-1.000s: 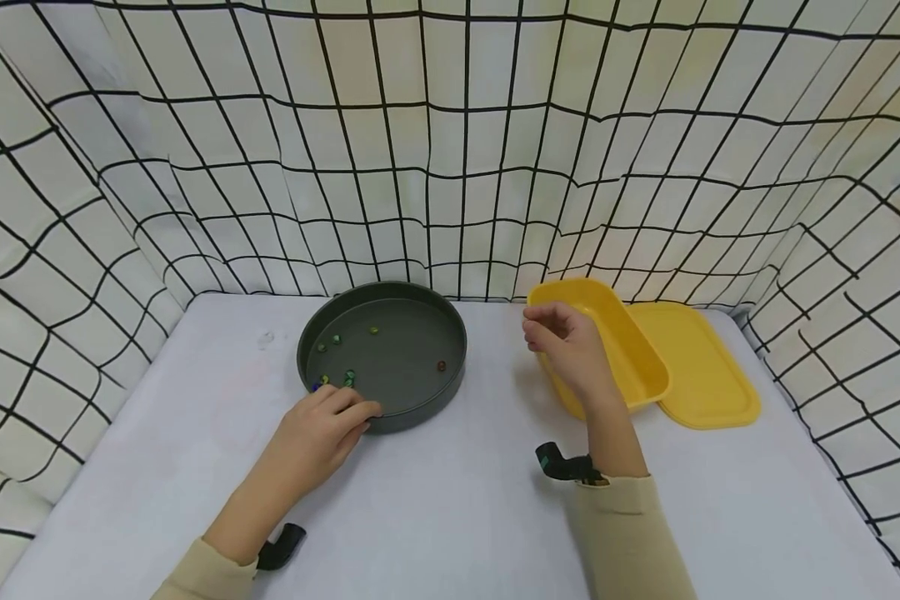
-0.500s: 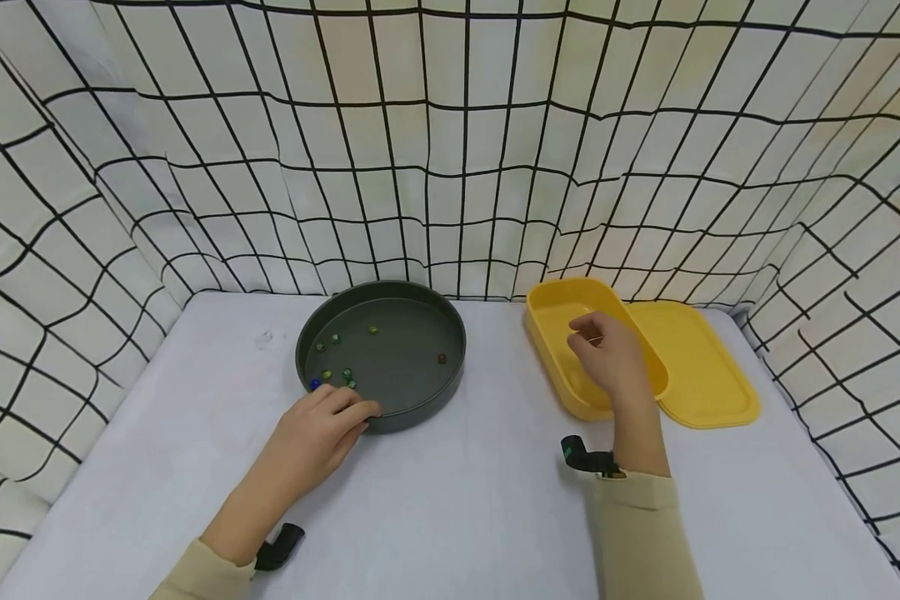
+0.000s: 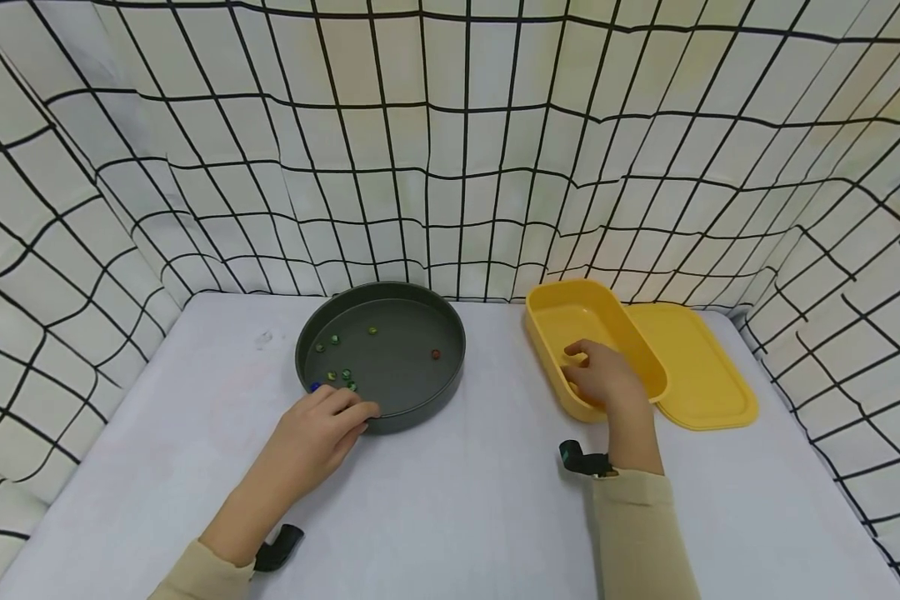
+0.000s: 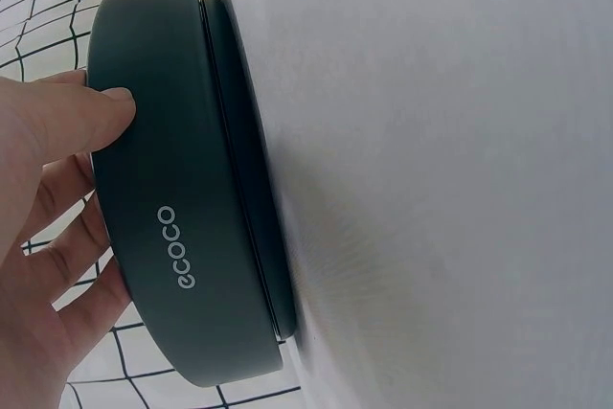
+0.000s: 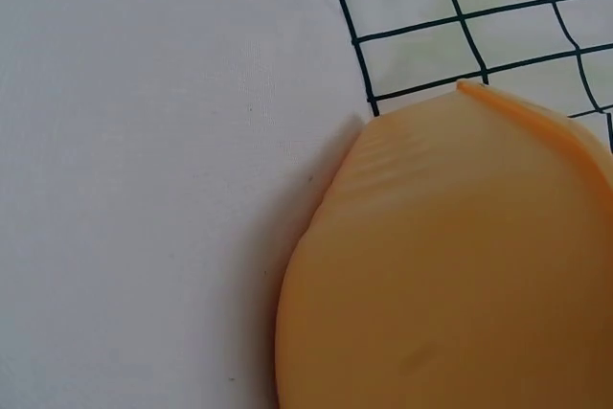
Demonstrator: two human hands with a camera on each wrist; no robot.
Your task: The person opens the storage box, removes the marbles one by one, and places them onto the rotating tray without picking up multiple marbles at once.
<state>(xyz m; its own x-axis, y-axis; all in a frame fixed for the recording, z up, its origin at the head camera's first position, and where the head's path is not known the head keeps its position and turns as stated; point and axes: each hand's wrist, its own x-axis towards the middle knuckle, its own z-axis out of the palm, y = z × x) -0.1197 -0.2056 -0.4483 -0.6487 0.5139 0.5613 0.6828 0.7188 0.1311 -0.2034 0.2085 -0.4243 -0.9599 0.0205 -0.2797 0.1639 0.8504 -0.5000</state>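
My left hand (image 3: 322, 437) holds the near left rim of a round dark green tray (image 3: 393, 354). In the left wrist view the thumb (image 4: 113, 107) presses the outer wall, the other fingers behind the rim. Several small marbles lie in the tray: green ones (image 3: 347, 375) and yellow ones at the left and back, a blue marble (image 3: 316, 387) by the left wall, a red marble (image 3: 436, 354) at the right. My right hand (image 3: 603, 375) reaches down into a yellow box (image 3: 570, 304), index finger and thumb apart; the other fingers are hidden. Only the box's outer wall (image 5: 441, 284) shows in the right wrist view.
A flat yellow lid (image 3: 708, 375) lies at the right, partly under the box. White cloth covers the table (image 3: 487, 483). Black netting (image 3: 442, 175) over white sheets walls in the back and both sides.
My right hand has moved right and then down into the box. The red marble has rolled back a little, and a yellow one has shifted right. The left hand stays on the rim.
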